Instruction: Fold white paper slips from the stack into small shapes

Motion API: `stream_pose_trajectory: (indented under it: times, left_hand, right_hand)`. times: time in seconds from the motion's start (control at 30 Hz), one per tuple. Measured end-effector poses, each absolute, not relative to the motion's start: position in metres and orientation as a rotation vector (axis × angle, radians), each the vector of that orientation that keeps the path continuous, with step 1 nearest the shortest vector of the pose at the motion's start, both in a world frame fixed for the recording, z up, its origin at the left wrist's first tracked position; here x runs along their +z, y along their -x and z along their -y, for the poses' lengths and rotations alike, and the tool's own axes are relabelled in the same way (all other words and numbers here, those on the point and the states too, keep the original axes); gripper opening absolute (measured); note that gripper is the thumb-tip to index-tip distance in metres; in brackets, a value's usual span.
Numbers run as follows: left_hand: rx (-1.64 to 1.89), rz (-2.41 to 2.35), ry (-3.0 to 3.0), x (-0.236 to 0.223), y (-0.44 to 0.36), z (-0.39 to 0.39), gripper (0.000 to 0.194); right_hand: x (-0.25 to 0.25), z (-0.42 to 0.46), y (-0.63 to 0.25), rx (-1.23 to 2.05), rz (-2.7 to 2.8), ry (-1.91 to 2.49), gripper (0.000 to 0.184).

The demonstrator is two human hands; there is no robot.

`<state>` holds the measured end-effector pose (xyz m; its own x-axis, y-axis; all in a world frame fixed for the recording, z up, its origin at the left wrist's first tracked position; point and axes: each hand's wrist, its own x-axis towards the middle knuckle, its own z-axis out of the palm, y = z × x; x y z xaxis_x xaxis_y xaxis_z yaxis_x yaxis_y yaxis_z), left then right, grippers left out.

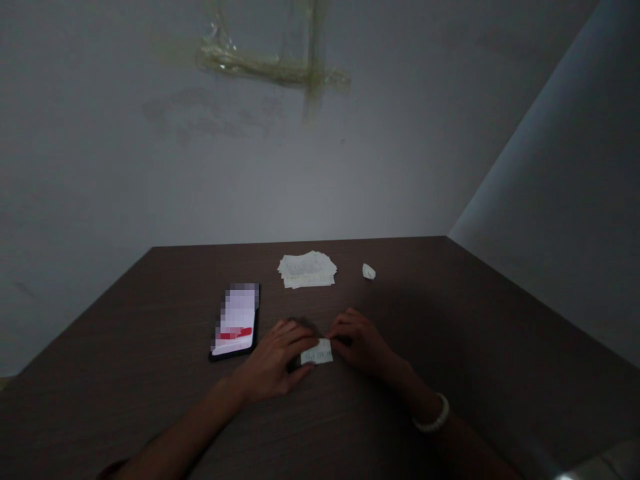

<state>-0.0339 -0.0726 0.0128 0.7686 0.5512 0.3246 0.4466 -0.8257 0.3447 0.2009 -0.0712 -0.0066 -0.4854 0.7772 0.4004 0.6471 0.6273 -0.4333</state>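
A small white paper slip (319, 352) with rows of dark print lies on the brown table in front of me. My left hand (275, 357) holds it from the left, its fingers along the far edge and its thumb at the near edge. At the slip's far right corner, my right hand (361, 340) is closed in a pinch. Its wrist wears a pale beaded bracelet (435, 415). The print is too small to read.
Beyond my hands lies an uneven stack of printed paper slips (307, 269). A crumpled white scrap (369, 271) is to its right. Left of my left hand, a phone (235, 320) lies with its screen lit. The table (165, 287) meets a grey wall (300, 187) at the back.
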Motion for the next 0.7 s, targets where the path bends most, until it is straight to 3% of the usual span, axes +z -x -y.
stream_pose_trajectory:
  times: [0.2, 0.37, 0.7]
  left_hand:
    - [0.576, -0.778, -2.75, 0.0127, 0.0338, 0.073, 0.029]
    - [0.574, -0.743, -2.775, 0.0114, 0.0344, 0.0726, 0.028]
    - [0.593, -0.732, -2.731, 0.0108, 0.0336, 0.072, 0.023]
  right_hand:
    - [-0.0008, 0.0738, -0.203, 0.348, 2.291, 1.072, 0.019]
    - [0.001, 0.0761, -0.1986, 0.345, 2.288, 1.119, 0.006]
    - [-0.0047, 0.0748, -0.2003, 0.32, 2.303, 1.129, 0.006]
